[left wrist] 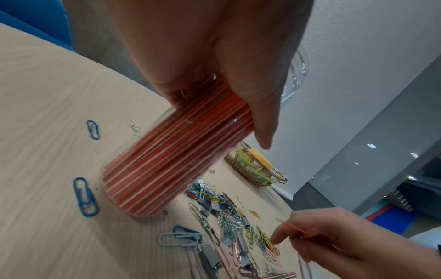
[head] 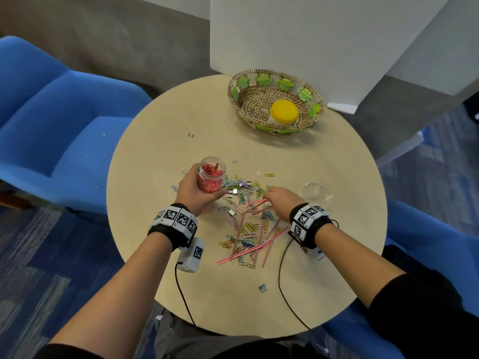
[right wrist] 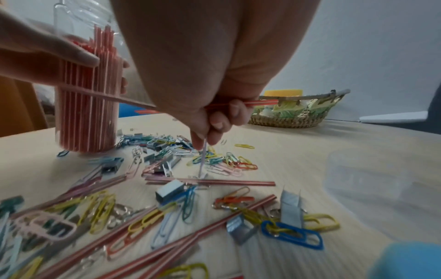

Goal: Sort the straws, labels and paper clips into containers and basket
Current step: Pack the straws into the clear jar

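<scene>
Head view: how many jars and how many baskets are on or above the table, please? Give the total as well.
Jars: 2 (the open jar in the left hand; the yellow-lidded jar in the basket)
Basket: 1
Total: 3
Not counted: the clear round piece; I cannot tell what it is.

The scene is lit evenly and softly from above; only faint, short shadows are cast on the table [head: 160,141]. Straight edges are bent outward toward the borders of the head view by wide-angle distortion. In both wrist views the near foreground is smeared: the jar [left wrist: 171,162] is streaked by motion blur, and the nearest paper clips [right wrist: 100,213] are rendered soft. Small glints are seen on the clear plastic.
</scene>
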Available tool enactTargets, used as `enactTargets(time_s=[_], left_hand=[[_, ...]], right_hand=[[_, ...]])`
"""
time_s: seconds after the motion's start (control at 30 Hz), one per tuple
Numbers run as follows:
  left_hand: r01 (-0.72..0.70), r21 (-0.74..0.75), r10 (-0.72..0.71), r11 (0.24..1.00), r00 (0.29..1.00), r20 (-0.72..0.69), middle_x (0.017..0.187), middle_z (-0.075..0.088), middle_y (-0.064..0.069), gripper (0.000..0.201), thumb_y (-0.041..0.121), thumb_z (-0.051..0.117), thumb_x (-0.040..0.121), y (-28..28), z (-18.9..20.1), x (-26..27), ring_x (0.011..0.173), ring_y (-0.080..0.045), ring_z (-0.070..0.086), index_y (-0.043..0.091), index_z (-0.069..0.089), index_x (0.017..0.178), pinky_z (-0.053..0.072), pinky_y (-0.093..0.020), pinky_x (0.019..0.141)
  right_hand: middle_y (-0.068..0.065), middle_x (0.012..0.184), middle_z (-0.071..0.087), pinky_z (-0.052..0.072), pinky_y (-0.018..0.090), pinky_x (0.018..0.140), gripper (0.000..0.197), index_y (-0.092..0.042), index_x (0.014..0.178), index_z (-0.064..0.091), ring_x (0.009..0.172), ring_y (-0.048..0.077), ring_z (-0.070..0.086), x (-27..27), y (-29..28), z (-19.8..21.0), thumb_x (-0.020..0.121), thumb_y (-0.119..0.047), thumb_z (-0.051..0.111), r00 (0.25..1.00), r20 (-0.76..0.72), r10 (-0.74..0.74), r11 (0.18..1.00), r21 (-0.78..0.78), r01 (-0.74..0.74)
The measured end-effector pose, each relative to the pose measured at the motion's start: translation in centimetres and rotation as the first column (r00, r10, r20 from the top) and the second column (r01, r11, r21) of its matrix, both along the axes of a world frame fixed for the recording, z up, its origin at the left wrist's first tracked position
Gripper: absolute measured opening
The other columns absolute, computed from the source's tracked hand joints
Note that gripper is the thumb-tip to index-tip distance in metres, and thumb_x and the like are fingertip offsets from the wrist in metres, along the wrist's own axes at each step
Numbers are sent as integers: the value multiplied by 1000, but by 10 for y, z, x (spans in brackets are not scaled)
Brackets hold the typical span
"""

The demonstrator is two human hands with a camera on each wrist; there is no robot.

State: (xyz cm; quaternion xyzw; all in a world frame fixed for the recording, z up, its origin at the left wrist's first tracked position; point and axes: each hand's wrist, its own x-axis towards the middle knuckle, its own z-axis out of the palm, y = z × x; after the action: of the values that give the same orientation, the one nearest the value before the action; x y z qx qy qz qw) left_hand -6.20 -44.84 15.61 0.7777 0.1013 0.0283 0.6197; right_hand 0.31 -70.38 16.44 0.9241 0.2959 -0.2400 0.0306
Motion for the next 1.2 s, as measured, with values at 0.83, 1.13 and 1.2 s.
enactTargets(time_s=[0.83,1.13,1.2], left_hand=[[-2,13,2,1000,1000,-4,112,66,-4,69,16,93,64,0,-2,3,106,-16,64,13,54,121,48,-7,84],[-21,2,21,1000,1000,-13,114,66,-5,73,18,94,64,2,-1,4,108,-17,64,10,54,124,50,-20,90],[-23,-3,23,1000,1000,-10,116,66,-4,74,18,94,64,3,-1,3,109,-16,63,11,54,126,50,-19,90]], right_hand=[[11,67,59,52,34,49,31,-30,130,40,60,27,61,-6,-26,4,106,-11,31,459,-724,-515,223,404,887],[-10,84,64,36,12,57,23,-21,109,72,61,-3,51,-37,-27,3,100,-21,51,927,-322,-192,931,240,276],[-13,89,65,41,20,70,27,-17,109,70,71,-1,53,-41,-29,4,103,-26,46,937,-299,-183,932,250,262]])
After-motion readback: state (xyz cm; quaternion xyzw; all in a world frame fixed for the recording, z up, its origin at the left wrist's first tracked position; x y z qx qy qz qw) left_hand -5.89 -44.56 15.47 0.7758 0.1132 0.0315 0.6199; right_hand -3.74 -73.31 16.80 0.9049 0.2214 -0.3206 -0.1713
